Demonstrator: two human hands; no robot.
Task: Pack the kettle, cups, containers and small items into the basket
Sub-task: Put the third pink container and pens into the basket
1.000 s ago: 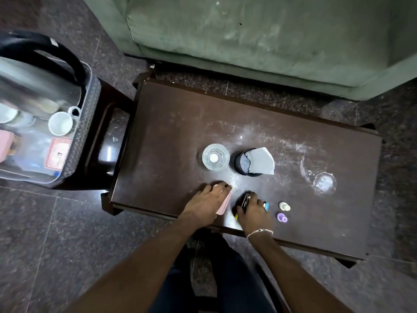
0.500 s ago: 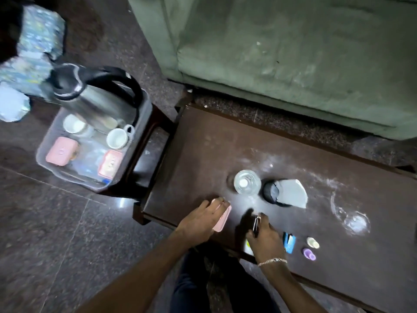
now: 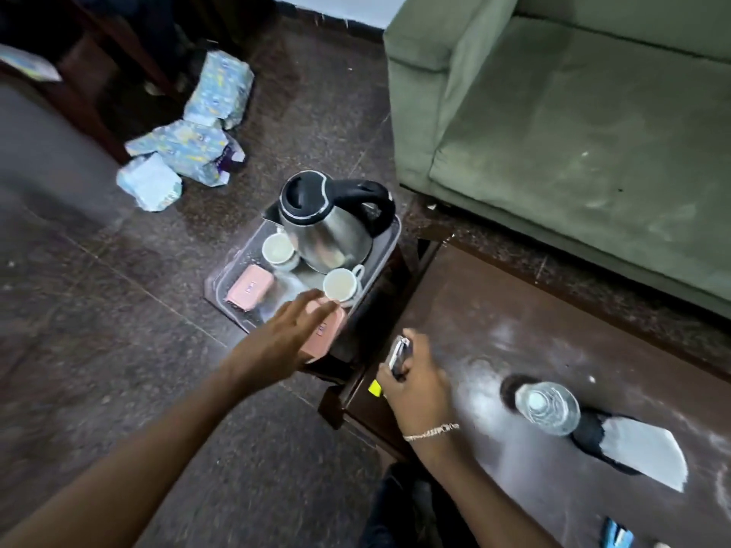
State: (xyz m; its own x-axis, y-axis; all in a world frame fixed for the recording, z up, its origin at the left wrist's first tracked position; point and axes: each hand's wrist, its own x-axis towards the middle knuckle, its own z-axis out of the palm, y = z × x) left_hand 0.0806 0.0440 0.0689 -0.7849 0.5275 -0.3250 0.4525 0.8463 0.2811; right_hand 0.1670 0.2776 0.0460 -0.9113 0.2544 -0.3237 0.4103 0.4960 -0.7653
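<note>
Sofa [image 3: 573, 124] fills the upper right of the frame; my dark counter [image 3: 514, 350] runs across the lower right. Left of the counter, at centre, sits the basket [image 3: 385, 247], holding the kettle [image 3: 324, 223], two cups [image 3: 340, 284] and a pink case [image 3: 249, 288]. My left hand [image 3: 285, 338] hangs over the basket's near edge, its fingers [image 3: 316, 304] stretched flat along a second pink case [image 3: 324, 336], gripping it. My right hand [image 3: 419, 381] rests at the counter's left edge, fingers curled tight around a small metal item [image 3: 397, 352]. Lower right stands a glass [image 3: 548, 407], touching a dark container [image 3: 593, 433] draped with grey paper.
</note>
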